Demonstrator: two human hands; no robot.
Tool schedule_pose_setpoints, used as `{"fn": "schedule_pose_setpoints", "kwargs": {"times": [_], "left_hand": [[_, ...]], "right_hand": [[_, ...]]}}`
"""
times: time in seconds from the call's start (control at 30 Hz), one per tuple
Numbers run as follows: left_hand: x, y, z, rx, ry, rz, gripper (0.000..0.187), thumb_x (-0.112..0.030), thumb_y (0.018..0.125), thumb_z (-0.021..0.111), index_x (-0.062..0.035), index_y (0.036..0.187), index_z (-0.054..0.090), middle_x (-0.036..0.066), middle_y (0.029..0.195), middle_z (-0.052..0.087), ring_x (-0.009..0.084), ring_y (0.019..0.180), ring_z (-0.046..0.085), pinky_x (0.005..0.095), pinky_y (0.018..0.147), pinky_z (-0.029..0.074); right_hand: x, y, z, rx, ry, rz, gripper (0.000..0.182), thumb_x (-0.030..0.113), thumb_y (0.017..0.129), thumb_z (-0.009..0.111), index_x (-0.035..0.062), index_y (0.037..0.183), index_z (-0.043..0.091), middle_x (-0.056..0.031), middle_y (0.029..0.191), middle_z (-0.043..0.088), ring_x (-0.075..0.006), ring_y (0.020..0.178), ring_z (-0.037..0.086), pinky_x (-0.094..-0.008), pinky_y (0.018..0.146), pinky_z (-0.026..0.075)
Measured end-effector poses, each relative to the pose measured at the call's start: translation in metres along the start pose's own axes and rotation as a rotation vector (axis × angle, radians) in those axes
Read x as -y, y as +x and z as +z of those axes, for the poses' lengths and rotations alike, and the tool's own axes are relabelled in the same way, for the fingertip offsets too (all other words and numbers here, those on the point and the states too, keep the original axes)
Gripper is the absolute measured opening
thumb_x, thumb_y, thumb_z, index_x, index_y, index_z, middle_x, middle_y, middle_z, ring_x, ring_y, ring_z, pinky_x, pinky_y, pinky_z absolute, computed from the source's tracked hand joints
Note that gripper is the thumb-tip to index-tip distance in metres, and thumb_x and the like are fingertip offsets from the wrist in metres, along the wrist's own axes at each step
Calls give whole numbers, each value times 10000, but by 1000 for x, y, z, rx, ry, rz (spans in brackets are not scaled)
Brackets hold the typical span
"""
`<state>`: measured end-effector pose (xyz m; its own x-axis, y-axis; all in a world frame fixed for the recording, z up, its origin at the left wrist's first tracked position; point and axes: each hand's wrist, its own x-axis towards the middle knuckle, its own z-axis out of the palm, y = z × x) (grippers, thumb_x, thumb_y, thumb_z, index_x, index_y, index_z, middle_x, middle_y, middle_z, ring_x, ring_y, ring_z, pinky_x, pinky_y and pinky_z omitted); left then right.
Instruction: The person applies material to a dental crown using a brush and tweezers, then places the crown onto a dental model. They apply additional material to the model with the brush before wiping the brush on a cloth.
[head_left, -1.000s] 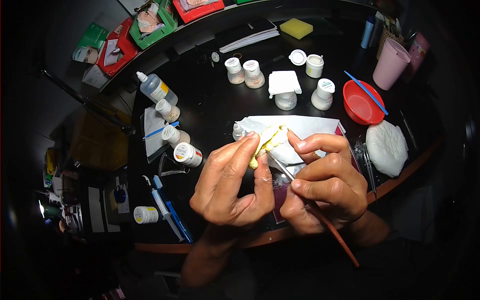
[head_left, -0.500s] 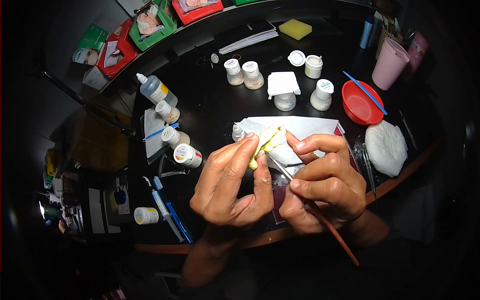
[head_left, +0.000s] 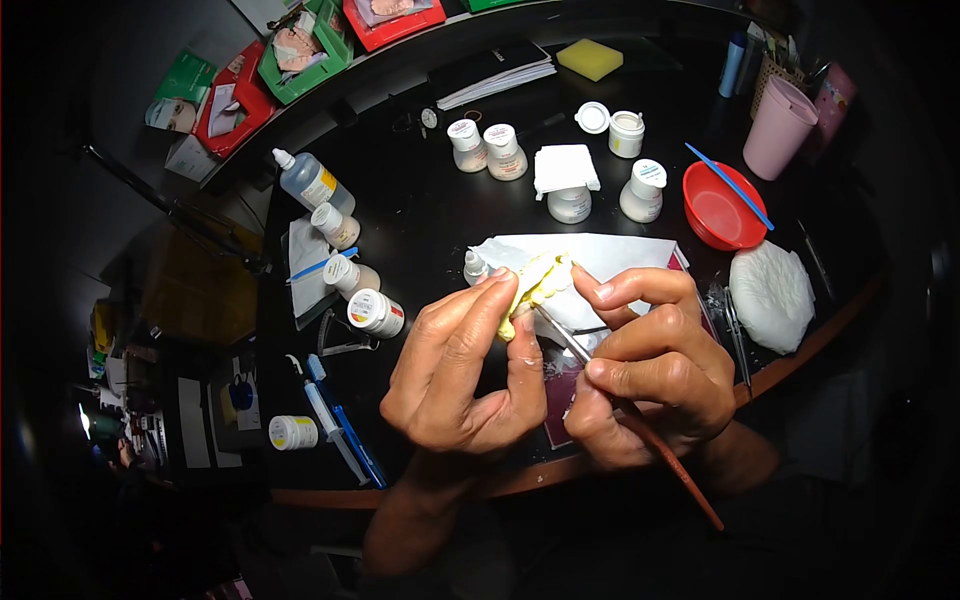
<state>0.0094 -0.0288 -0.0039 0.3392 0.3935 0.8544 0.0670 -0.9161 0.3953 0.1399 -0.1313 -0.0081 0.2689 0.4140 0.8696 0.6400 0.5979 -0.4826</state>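
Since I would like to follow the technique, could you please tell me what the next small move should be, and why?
I would probably have the right hand make one short, light stroke with the slim tool along the yellow piece, because the tool's tip appears at or very near its lower edge, and the left hand pinches that piece between thumb and fingers.

No wording can be read. Left of the red bowl (head_left: 718, 210), print too small to make out marks the nearest white-capped bottle (head_left: 641, 192); much farther left, similar print marks the squeeze bottle (head_left: 314, 182) and a white jar (head_left: 376, 313).
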Motion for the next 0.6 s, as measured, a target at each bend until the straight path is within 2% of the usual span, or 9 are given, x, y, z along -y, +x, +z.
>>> {"fn": "schedule_pose_setpoints", "kwargs": {"times": [0.6], "left_hand": [[0,0,1,8,0,8,386,111,764,772,59,1146,762,178,1040,762,284,945,773,358,828,638]], "right_hand": [[0,-1,1,11,-22,6,228,-106,656,742,4,841,666,-95,840,653,-340,1038,679,-480,953,628]]}}
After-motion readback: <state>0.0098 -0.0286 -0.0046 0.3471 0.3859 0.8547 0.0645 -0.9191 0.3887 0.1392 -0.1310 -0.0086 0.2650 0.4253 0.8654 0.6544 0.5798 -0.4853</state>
